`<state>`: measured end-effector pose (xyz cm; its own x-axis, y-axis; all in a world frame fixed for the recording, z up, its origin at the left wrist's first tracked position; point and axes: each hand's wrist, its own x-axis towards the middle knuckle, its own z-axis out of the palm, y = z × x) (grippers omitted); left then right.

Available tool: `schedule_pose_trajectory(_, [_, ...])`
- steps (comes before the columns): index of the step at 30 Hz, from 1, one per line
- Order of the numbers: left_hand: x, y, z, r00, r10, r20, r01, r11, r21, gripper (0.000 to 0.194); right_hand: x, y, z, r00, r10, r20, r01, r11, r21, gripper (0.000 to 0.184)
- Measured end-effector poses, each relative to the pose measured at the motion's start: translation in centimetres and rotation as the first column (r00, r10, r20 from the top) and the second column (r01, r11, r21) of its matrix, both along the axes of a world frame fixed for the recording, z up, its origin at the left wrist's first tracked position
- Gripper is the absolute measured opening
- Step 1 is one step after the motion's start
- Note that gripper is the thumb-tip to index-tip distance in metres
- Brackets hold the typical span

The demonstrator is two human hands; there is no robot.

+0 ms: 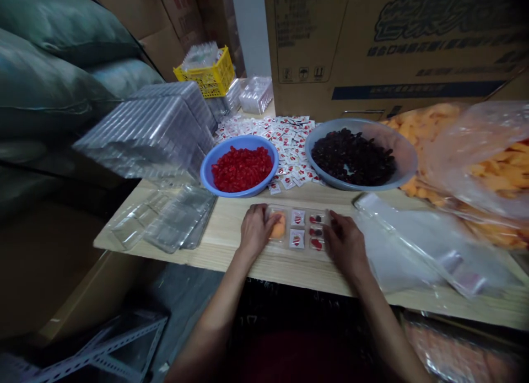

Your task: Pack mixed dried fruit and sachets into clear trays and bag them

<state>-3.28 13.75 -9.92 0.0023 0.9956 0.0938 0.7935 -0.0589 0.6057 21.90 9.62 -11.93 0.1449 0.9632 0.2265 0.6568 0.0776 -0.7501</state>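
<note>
A clear plastic compartment tray lies on the table in front of me. In its left compartment is an orange dried-fruit piece. Two small printed sachets sit in the middle, and red and dark pieces fill the small pockets on the right. My left hand is closed around the tray's left end, thumb over the edge by the orange piece. At the opposite end, my right hand grips the right edge with thumb and fingers; its fingertips are partly hidden.
Behind the tray stand a blue bowl of red pieces and a bowl of dark dried fruit, with loose sachets between. Empty trays lie left, below stacked trays. Plastic bags and orange fruit lie right.
</note>
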Motion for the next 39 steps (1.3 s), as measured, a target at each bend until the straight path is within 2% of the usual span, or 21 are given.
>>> schedule_pose_trajectory(2, [-0.2, -1.5, 0.3, 1.000, -0.019, 0.002, 0.019, 0.999, -0.042, 0.045, 0.0, -0.9, 0.1, 1.000, 0.025, -0.017, -0.025, 1.000, -0.004, 0.043])
schedule_pose_trajectory(4, [-0.4, -3.3, 0.6, 0.998, -0.019, 0.057, 0.023, 0.997, -0.078, 0.044, -0.1, -2.1, 0.1, 0.998, 0.042, -0.050, -0.043, 0.999, -0.015, 0.041])
schedule_pose_trajectory(6, [-0.4, -4.9, 0.8, 0.981, 0.005, 0.194, 0.019, 0.992, -0.122, 0.040, -0.1, -3.3, 0.0, 0.995, 0.039, -0.088, -0.042, 0.999, -0.034, 0.042])
schedule_pose_trajectory(8, [-0.1, -6.3, 0.7, 0.906, 0.055, 0.420, 0.021, 0.985, -0.173, 0.040, -0.1, -4.2, -0.2, 0.991, 0.014, -0.133, -0.022, 0.998, -0.062, 0.045])
schedule_pose_trajectory(10, [0.3, -7.4, 0.5, 0.730, 0.149, 0.667, 0.030, 0.968, -0.249, 0.048, 0.0, -4.7, -0.4, 0.979, -0.025, -0.203, 0.003, 0.994, -0.107, 0.050])
schedule_pose_trajectory(12, [0.6, -8.1, 0.5, 0.499, 0.288, 0.817, 0.042, 0.934, -0.355, 0.067, 0.1, -4.9, -0.4, 0.951, -0.055, -0.304, 0.007, 0.987, -0.159, 0.055])
schedule_pose_trajectory(14, [0.5, -8.7, 0.8, 0.314, 0.408, 0.857, 0.078, 0.889, -0.452, 0.082, 0.3, -5.2, -0.1, 0.890, -0.066, -0.451, -0.023, 0.982, -0.188, 0.061])
schedule_pose_trajectory(16, [0.1, -9.2, 1.4, 0.223, 0.460, 0.859, 0.135, 0.858, -0.495, 0.077, 0.4, -5.6, 0.5, 0.785, -0.073, -0.616, -0.073, 0.975, -0.210, 0.065])
schedule_pose_trajectory(20, [-0.4, -10.0, 2.7, 0.202, 0.442, 0.874, 0.183, 0.860, -0.477, 0.047, 0.1, -7.1, 2.3, 0.530, -0.167, -0.831, -0.214, 0.922, -0.322, 0.062])
schedule_pose_trajectory(23, [-0.3, -10.1, 2.7, 0.207, 0.430, 0.879, 0.134, 0.877, -0.461, 0.040, -0.3, -8.1, 3.0, 0.370, -0.247, -0.896, -0.351, 0.856, -0.381, 0.058])
schedule_pose_trajectory(25, [-0.3, -10.0, 2.4, 0.210, 0.434, 0.876, 0.104, 0.881, -0.461, 0.040, -0.5, -8.4, 2.9, 0.304, -0.289, -0.908, -0.440, 0.802, -0.403, 0.054])
schedule_pose_trajectory(27, [-0.4, -9.8, 2.2, 0.207, 0.451, 0.868, 0.087, 0.875, -0.475, 0.042, -0.6, -8.5, 2.7, 0.266, -0.309, -0.913, -0.503, 0.763, -0.405, 0.049])
schedule_pose_trajectory(29, [-0.6, -9.7, 2.3, 0.195, 0.494, 0.847, 0.141, 0.841, -0.523, 0.046, -0.5, -8.6, 2.6, 0.241, -0.303, -0.922, -0.527, 0.757, -0.386, 0.043])
schedule_pose_trajectory(32, [-0.8, -10.2, 2.9, 0.192, 0.589, 0.785, 0.325, 0.717, -0.617, 0.051, -0.5, -8.5, 3.3, 0.215, -0.278, -0.936, -0.543, 0.763, -0.352, 0.035])
schedule_pose_trajectory(34, [-0.8, -10.8, 3.3, 0.216, 0.636, 0.741, 0.387, 0.640, -0.663, 0.053, -0.5, -8.5, 4.0, 0.194, -0.251, -0.948, -0.572, 0.757, -0.317, 0.031])
schedule_pose_trajectory(36, [-0.7, -11.2, 3.3, 0.237, 0.663, 0.710, 0.353, 0.622, -0.699, 0.051, -0.5, -8.2, 4.5, 0.192, -0.206, -0.960, -0.583, 0.762, -0.280, 0.033])
schedule_pose_trajectory(39, [-0.2, -11.4, 2.9, 0.242, 0.682, 0.690, 0.282, 0.632, -0.722, 0.045, -0.2, -7.8, 4.5, 0.270, -0.158, -0.950, -0.520, 0.806, -0.282, 0.043])
